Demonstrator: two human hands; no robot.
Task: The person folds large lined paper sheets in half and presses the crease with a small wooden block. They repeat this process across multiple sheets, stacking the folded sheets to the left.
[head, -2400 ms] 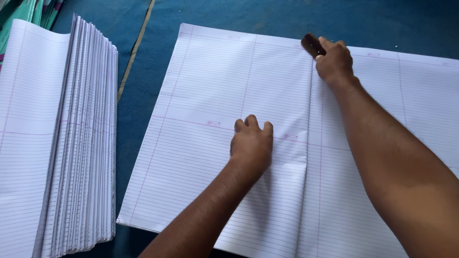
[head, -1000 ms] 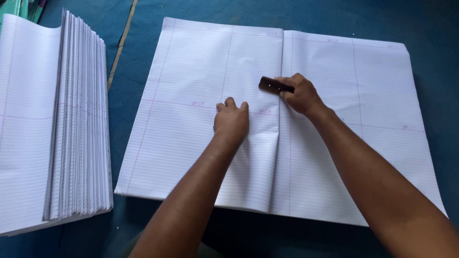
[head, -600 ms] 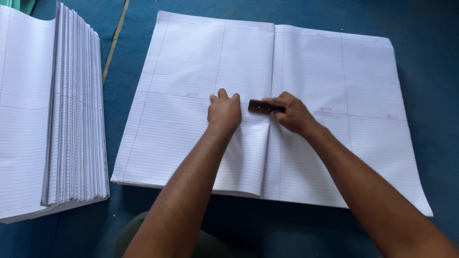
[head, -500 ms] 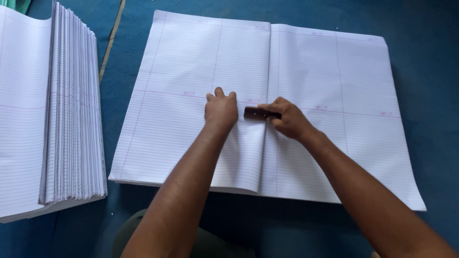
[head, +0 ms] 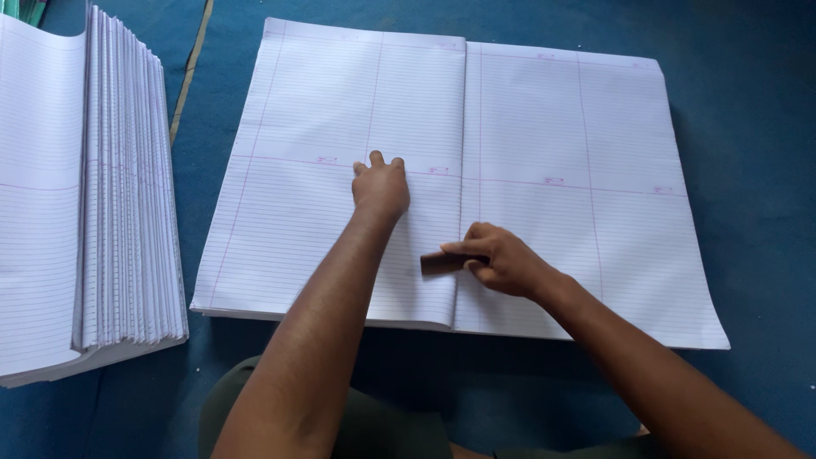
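One large folded spread of ruled white paper (head: 340, 212) lies open on a blue floor covering (head: 748, 127), its centre crease (head: 463, 153) running from the far edge toward the person's lap. One tall stack of similar ruled sheets (head: 93, 195) sits to the left of the spread, apart from it, its folded edges fanned out toward the spread. A thin yellowish strip (head: 189, 72) lies on the floor between the stack and the spread, near the far end.

Two bare hands work on the spread. The left hand (head: 380, 187) lies flat on the left-hand page just beside the crease, palm down, fingers together and pointing away, touching the paper about halfway along the crease; it holds nothing. The right hand (head: 497, 259) is closed around one small dark brown block (head: 442, 262), thumb on top and fingers curled under. The block lies crosswise over the crease near the edge of the spread closest to the person, pressed against the paper. The two hands are apart, the right nearer the person than the left. Both forearms reach in over the near edge of the spread, and a patch of olive clothing (head: 382, 425) shows below it.
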